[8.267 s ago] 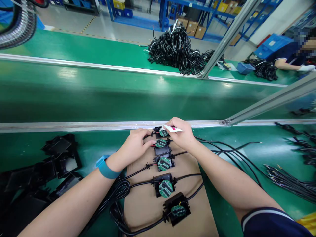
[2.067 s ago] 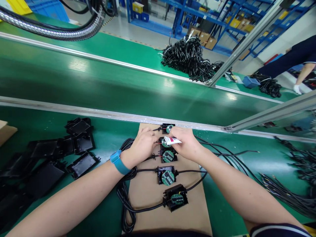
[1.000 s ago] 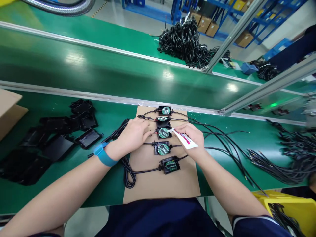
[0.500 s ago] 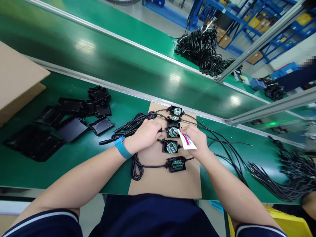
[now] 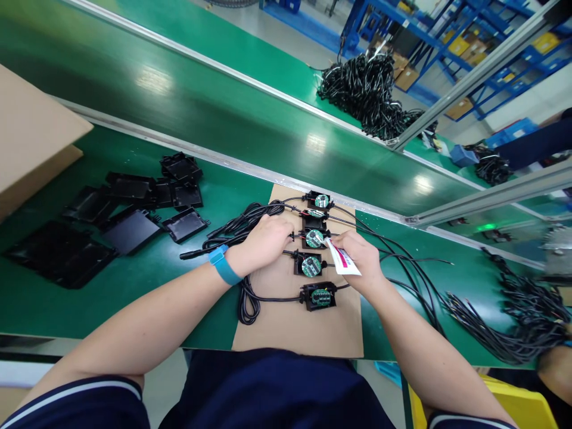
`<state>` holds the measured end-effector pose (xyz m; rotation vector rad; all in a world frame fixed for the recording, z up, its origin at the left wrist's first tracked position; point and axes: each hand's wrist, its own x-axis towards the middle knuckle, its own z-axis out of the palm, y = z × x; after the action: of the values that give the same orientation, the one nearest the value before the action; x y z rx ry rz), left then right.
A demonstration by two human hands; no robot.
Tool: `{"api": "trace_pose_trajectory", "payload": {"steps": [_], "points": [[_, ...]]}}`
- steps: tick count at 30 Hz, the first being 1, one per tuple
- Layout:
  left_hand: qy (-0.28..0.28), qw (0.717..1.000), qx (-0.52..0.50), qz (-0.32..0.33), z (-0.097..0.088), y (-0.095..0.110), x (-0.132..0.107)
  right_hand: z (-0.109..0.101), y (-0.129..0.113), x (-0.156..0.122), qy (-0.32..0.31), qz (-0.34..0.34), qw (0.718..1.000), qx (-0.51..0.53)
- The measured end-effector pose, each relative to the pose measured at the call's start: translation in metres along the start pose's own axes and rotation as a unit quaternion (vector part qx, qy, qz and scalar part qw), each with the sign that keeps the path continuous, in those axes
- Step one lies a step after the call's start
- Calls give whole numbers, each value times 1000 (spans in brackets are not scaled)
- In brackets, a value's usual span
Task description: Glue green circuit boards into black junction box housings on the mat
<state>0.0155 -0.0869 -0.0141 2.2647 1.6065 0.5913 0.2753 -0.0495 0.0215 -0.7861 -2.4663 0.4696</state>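
Observation:
Several small black housings with round green circuit boards lie in a row on a brown cardboard sheet (image 5: pixel 290 325), each with black cables. My left hand (image 5: pixel 266 241), fingers curled, presses down on the cable beside the third housing (image 5: pixel 314 238). My right hand (image 5: pixel 363 262) grips a small white tube with a pink band (image 5: pixel 340 258), its tip pointing at that third board. The fourth housing (image 5: pixel 308 265) and the nearest housing (image 5: pixel 320 296) lie just below my hands. A blue wristband (image 5: pixel 222 266) is on my left wrist.
Black plastic covers (image 5: pixel 129 205) lie scattered on the green bench to the left, near a cardboard box (image 5: pixel 31 137). Loose black cables (image 5: pixel 500 322) spread on the right above a yellow bin (image 5: pixel 513 405). A conveyor belt (image 5: pixel 223 113) and a cable heap (image 5: pixel 366 89) lie beyond. Another person's dark sleeve (image 5: pixel 531 146) shows far right.
Over the earlier frames my hands worked down the row from the farthest housings to the third one. In the last half second my right hand and tube shifted slightly toward me.

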Motion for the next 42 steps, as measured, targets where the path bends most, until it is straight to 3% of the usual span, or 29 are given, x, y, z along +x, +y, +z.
{"api": "trace_pose_trajectory", "payload": {"steps": [8,19,42], "points": [[-4,1000,4,-4,-1,1,1,1,-2,4,24,-4,1000,17],[6,1000,19,0,0,1,0,18,-10,28,-48,-3,999,-11],[-1,1000,10,-4,2,0,0,6,-8,11,-41,-49,998,-23]]}}
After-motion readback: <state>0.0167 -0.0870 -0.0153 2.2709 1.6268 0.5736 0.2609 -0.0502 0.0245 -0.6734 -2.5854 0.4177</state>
